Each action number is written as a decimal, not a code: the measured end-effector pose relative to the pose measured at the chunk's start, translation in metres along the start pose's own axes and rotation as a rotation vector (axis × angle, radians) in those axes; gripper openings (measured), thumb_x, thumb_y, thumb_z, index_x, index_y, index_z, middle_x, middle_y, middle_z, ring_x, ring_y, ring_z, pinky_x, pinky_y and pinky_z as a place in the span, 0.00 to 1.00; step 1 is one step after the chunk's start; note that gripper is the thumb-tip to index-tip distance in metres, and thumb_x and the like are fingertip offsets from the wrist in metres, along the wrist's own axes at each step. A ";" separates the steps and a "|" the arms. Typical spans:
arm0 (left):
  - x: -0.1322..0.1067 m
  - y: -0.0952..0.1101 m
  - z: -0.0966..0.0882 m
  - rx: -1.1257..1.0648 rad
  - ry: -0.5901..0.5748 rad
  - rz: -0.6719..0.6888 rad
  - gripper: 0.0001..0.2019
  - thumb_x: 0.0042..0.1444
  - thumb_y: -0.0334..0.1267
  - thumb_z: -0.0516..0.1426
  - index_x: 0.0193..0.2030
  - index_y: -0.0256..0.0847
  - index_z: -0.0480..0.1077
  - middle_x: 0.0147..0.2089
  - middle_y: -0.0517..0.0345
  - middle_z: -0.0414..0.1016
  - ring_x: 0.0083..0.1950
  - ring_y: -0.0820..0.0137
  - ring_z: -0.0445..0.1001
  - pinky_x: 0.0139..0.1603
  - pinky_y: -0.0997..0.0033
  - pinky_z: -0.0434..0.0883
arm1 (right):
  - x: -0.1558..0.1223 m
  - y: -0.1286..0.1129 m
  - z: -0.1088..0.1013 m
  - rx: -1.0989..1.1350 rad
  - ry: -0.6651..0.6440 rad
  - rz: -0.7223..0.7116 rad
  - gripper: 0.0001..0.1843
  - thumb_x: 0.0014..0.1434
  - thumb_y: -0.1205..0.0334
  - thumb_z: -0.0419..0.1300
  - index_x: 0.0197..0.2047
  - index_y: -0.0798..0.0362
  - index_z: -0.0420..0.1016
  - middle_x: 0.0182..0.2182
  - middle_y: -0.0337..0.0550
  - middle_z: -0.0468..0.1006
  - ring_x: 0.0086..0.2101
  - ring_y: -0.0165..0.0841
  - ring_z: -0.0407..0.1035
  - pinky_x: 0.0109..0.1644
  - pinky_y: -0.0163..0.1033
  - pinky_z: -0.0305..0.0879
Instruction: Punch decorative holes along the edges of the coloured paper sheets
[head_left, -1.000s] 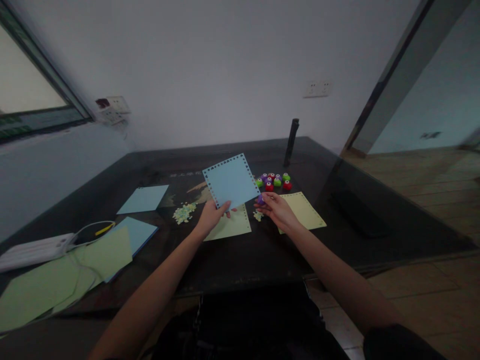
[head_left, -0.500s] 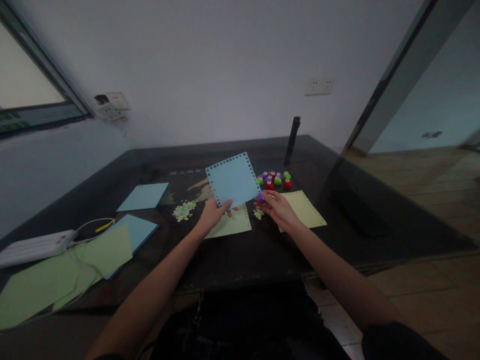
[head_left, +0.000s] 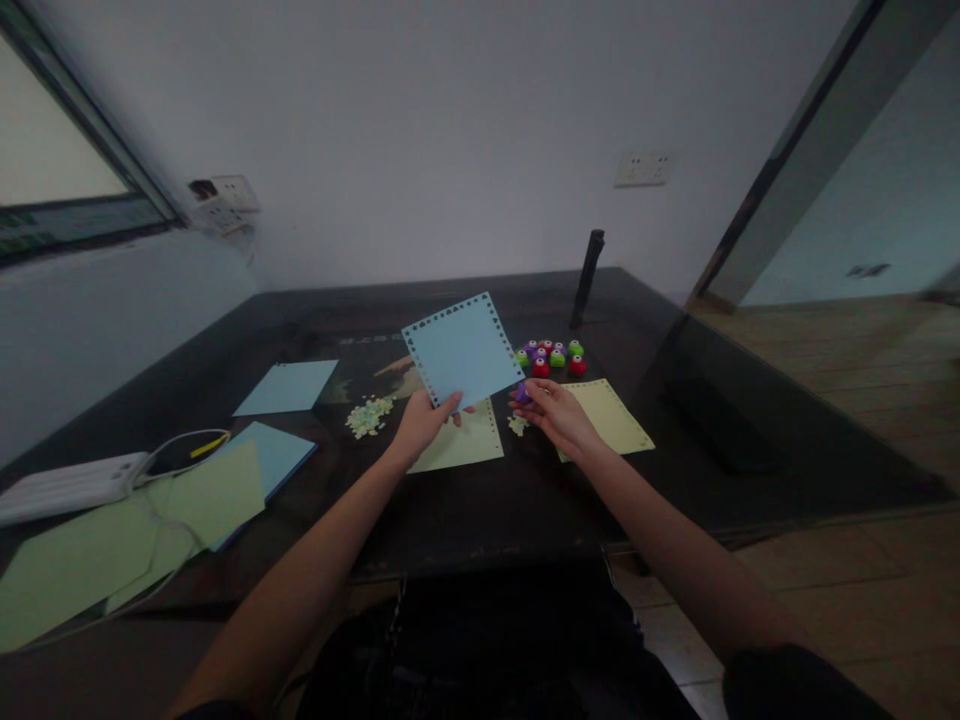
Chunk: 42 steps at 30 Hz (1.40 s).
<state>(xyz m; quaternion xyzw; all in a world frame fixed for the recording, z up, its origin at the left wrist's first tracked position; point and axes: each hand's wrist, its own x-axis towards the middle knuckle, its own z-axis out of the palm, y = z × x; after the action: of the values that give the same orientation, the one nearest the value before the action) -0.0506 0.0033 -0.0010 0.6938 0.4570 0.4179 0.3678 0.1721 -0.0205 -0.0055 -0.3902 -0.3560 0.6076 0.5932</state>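
Note:
My left hand [head_left: 424,424] grips the lower edge of a light blue sheet of paper [head_left: 463,352], thumb on top, tilted above the table. Small punched shapes line its top and right edges. At the sheet's lower right corner, my right hand [head_left: 553,412] is closed on a small purple craft paper punch [head_left: 523,393]. Beneath the left hand lies a pale yellow-green sheet [head_left: 469,445] with holes along its right side. Another yellow sheet [head_left: 611,418] with punched edges lies under and beyond the right hand. Paper cut-outs [head_left: 517,426] are scattered between the hands.
Several red, green and purple punches [head_left: 557,358] cluster behind my right hand. A heap of cut-outs [head_left: 368,416] lies left. Blue paper [head_left: 289,388], green sheets [head_left: 202,500] and a white power strip [head_left: 71,487] occupy the left side. A black upright object [head_left: 587,278] stands at the back.
The blue sheet has shifted slightly up and left with my left hand. My right hand still holds the purple punch at its corner, almost unmoved.

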 end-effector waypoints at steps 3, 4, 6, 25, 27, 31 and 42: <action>-0.001 0.001 0.001 -0.006 -0.013 -0.004 0.13 0.55 0.44 0.54 0.28 0.36 0.72 0.28 0.52 0.79 0.25 0.71 0.71 0.33 0.72 0.68 | 0.000 0.001 0.000 0.000 -0.006 -0.003 0.14 0.47 0.55 0.68 0.32 0.52 0.69 0.30 0.42 0.78 0.31 0.32 0.74 0.41 0.41 0.71; -0.001 0.001 0.001 -0.002 -0.014 -0.004 0.13 0.55 0.44 0.54 0.28 0.36 0.72 0.28 0.52 0.79 0.25 0.71 0.71 0.32 0.72 0.67 | 0.001 0.001 0.000 -0.004 -0.009 -0.005 0.14 0.47 0.55 0.68 0.32 0.52 0.70 0.30 0.42 0.78 0.31 0.32 0.74 0.41 0.41 0.70; -0.001 0.002 0.002 0.004 -0.012 -0.010 0.13 0.55 0.43 0.54 0.28 0.36 0.72 0.27 0.52 0.78 0.25 0.71 0.70 0.31 0.72 0.67 | 0.001 0.001 0.000 -0.013 -0.011 -0.010 0.15 0.47 0.54 0.68 0.32 0.52 0.69 0.30 0.42 0.78 0.31 0.32 0.74 0.40 0.41 0.70; -0.001 0.000 0.001 0.029 -0.010 0.010 0.14 0.56 0.44 0.54 0.27 0.36 0.73 0.27 0.51 0.78 0.28 0.69 0.71 0.33 0.71 0.67 | 0.000 0.000 -0.001 -0.008 -0.026 -0.015 0.16 0.46 0.53 0.69 0.33 0.51 0.69 0.31 0.41 0.79 0.30 0.31 0.74 0.39 0.39 0.71; -0.001 -0.002 0.000 0.039 -0.017 0.019 0.15 0.57 0.44 0.53 0.26 0.36 0.72 0.28 0.51 0.78 0.29 0.69 0.72 0.34 0.71 0.67 | 0.001 0.001 -0.002 -0.008 -0.028 -0.014 0.17 0.45 0.53 0.69 0.33 0.52 0.69 0.31 0.41 0.79 0.30 0.31 0.74 0.39 0.39 0.71; 0.001 -0.005 -0.001 0.065 -0.029 0.030 0.16 0.57 0.43 0.53 0.24 0.36 0.71 0.28 0.51 0.78 0.29 0.70 0.72 0.36 0.71 0.67 | 0.002 0.001 -0.002 0.005 -0.030 -0.008 0.19 0.43 0.53 0.70 0.33 0.51 0.69 0.31 0.41 0.78 0.31 0.32 0.74 0.40 0.40 0.71; 0.001 -0.007 0.000 0.047 -0.031 0.011 0.16 0.58 0.44 0.53 0.28 0.34 0.73 0.30 0.49 0.79 0.28 0.71 0.71 0.31 0.73 0.66 | 0.003 0.002 -0.003 -0.010 -0.031 -0.012 0.17 0.46 0.54 0.68 0.35 0.51 0.69 0.32 0.42 0.78 0.33 0.33 0.74 0.42 0.42 0.71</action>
<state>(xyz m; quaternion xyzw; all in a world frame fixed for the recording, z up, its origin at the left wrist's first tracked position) -0.0529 0.0061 -0.0071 0.7112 0.4569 0.3984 0.3561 0.1744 -0.0181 -0.0088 -0.3815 -0.3706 0.6081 0.5894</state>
